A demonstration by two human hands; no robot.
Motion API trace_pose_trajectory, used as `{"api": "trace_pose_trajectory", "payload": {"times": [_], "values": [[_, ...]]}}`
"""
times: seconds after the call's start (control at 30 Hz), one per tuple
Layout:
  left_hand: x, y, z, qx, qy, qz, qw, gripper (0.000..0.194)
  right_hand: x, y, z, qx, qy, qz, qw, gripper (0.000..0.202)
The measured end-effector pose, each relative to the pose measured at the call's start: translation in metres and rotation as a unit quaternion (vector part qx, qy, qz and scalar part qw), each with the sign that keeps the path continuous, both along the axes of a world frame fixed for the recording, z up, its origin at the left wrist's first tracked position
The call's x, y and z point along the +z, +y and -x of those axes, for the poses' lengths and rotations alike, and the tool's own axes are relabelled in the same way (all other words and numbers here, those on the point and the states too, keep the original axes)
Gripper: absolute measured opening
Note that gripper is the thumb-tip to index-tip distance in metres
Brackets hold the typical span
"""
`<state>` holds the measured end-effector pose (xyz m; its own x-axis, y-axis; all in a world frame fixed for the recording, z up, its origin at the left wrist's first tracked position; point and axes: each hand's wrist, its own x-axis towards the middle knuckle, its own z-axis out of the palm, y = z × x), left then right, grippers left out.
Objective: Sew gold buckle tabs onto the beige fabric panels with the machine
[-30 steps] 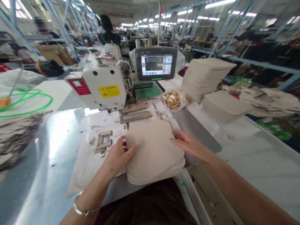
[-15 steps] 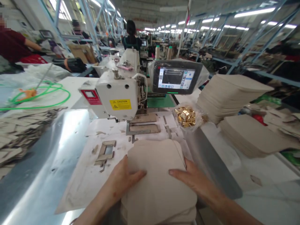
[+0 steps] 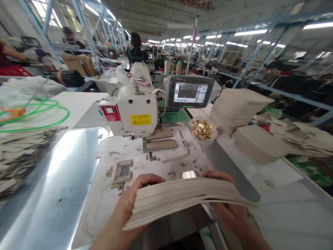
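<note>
head view: the stack of beige panels (image 3: 187,196) is raised with its layered edge facing the camera, above the near end of the white sheet (image 3: 95,198). the left hand (image 3: 127,206) is clamped on the left end of the stack; the right hand (image 3: 235,213) is clamped on the right end, with part of the hand above the panels and part below. the stack bows slightly, and a gap separates some lower layers toward the right.

beyond the stack, the sewing machine head (image 3: 137,113) carries a yellow caution label (image 3: 140,119). the clamp frame (image 3: 161,144) lies at its base. the small rectangular frame (image 3: 118,171) lies on the sheet, forward of the left hand. the display (image 3: 188,92) is lit, to the right of the machine head. the clear bag of gold-coloured metal pieces (image 3: 201,130) sits in front of the display. the tall panel stack (image 3: 230,109) and the low panel stack (image 3: 260,142) stand farther right.
</note>
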<state>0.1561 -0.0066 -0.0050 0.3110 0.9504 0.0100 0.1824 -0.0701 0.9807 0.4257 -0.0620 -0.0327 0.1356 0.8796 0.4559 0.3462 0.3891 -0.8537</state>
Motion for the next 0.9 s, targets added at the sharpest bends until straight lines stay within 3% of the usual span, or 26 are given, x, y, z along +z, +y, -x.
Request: {"api": "trace_pose_trajectory", "payload": {"times": [0.1,0.2,0.33,0.43,0.53,0.63,0.77,0.9], "values": [[-0.009,0.001,-0.002,0.027,0.012,-0.016,0.999,0.037,-0.011,0.01,0.017,-0.042,-0.02,0.039,0.998,0.032],[-0.006,0.006,-0.003,0.038,0.055,-0.056,0.996,0.049,0.005,0.021,0.019,-0.058,-0.012,0.137,0.989,0.035],[-0.002,0.015,-0.005,0.056,0.165,-0.053,0.983,0.067,0.03,0.039,0.007,0.054,0.043,0.289,0.955,0.052],[-0.016,0.009,-0.007,0.011,0.273,-0.015,0.962,0.07,0.022,0.044,0.005,0.11,0.016,0.372,0.922,0.055],[-0.033,-0.003,-0.006,0.002,0.393,-0.01,0.92,0.077,0.001,0.04,0.011,0.055,-0.1,0.34,0.934,0.06],[-0.045,-0.006,0.0,0.044,0.466,-0.091,0.879,0.084,-0.012,0.032,0.019,0.0,-0.207,0.288,0.935,0.073],[-0.054,0.009,0.007,0.077,0.463,-0.228,0.853,0.073,-0.012,0.024,0.026,-0.025,-0.29,0.268,0.918,0.081],[-0.059,0.023,0.01,0.074,0.446,-0.336,0.826,0.053,-0.014,0.019,0.026,-0.051,-0.342,0.235,0.908,0.074]]}}
